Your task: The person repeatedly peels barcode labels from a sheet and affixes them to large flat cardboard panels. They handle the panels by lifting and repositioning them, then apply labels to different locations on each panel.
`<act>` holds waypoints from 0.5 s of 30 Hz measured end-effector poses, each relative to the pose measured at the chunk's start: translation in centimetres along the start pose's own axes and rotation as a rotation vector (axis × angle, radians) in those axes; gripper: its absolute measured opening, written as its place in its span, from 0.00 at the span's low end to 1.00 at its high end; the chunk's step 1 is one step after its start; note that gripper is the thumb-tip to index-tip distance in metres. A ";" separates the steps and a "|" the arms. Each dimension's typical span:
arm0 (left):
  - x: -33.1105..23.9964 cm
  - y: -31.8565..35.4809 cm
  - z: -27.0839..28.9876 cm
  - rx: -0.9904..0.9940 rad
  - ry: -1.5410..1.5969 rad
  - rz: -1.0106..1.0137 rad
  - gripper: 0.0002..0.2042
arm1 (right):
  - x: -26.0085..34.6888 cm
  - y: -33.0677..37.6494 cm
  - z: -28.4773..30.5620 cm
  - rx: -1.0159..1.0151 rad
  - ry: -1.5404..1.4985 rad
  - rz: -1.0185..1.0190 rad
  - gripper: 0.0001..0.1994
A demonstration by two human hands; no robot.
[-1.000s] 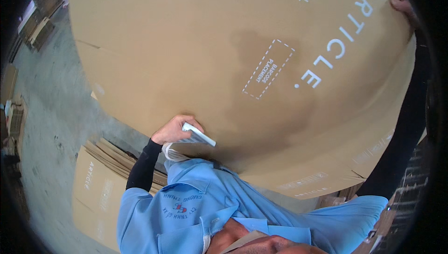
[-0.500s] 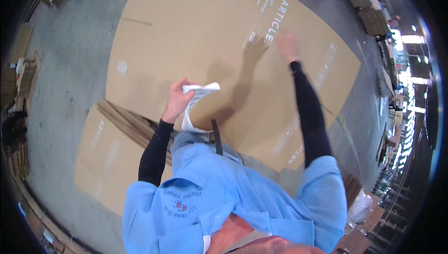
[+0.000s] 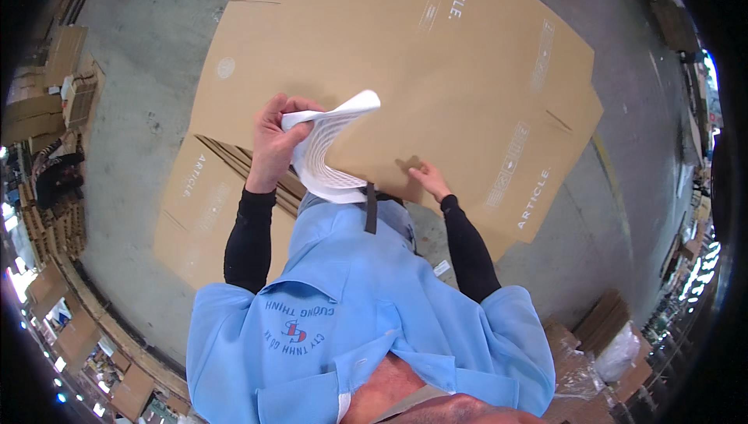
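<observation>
My left hand pinches the top end of a curled white strip between thumb and fingers. Rows of small grey outlines cover its inner face, like a sheet of labels, and its lower end hangs near my waist. Below me lies a large brown cardboard sheet with white printing. Over the near edge of that sheet, my right hand is low, fingers apart and nothing visible in them; whether it touches the cardboard I cannot tell. A dark strap hangs at my waist, beside the strip.
More flat cardboard lies to the left, with several stacked edges showing beside my left forearm. Grey concrete floor surrounds the sheets. Cardboard piles and a clear plastic-wrapped bundle stand at the lower right.
My right hand has come back from far over the cardboard to its near edge. The left hand has moved slightly up and left, and the strip now shows more of its face.
</observation>
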State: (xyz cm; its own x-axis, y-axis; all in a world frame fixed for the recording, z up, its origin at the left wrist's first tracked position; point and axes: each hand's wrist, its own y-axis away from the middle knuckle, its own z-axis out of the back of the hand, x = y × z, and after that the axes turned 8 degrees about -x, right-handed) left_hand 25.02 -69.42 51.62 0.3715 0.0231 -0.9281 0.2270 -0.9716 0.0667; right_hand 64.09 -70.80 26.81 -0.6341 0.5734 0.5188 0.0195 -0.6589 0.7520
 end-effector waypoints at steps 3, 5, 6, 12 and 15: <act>-1.1 1.2 -3.3 0.103 -0.126 -0.085 0.14 | 1.9 4.2 2.4 -0.035 -0.490 0.138 0.40; -1.4 0.8 -5.2 0.146 -0.283 -0.100 0.15 | 4.9 7.0 4.6 0.057 -0.721 0.368 0.41; -1.4 0.6 -6.3 0.169 -0.360 -0.104 0.15 | 6.7 8.2 5.4 0.052 -0.732 0.410 0.41; -3.5 0.6 -10.5 0.261 0.210 -0.147 0.30 | 16.7 13.5 6.5 0.177 -0.883 0.810 0.41; -5.8 0.6 -10.9 0.237 0.358 -0.203 0.31 | 20.0 16.0 7.5 0.138 -0.857 0.954 0.34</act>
State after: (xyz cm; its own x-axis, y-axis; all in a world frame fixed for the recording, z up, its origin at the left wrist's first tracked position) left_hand 32.83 -67.53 61.07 0.6370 0.2576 -0.7265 0.1311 -0.9650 -0.2271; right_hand 57.50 -66.23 52.31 0.3697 0.0682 0.9266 0.2999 -0.9527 -0.0496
